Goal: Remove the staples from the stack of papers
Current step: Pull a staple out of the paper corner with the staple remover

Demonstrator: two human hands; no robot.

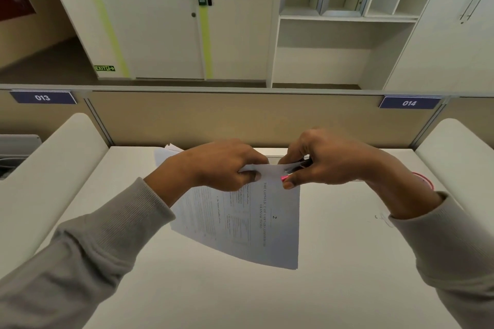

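left hand [224,165]: we see the fingers curled and the thumb pinching the top edge of the papers.
right hand [328,161]: we see the fingers curled round a small tool.
tool [295,167]: dark with a pink bit, at the top corner of the papers; mostly hidden, maybe a staple remover.
papers [248,224]: held up over the desk, hanging down from both hands.
writing on papers: we read "2" and "THE CONFLICT OF LAWS"; the rest is too small.
desk [347,262]: white.
blue tags: "013" [42,97] and "014" [409,103] on the divider.
green sign [104,68]: "EXIT".
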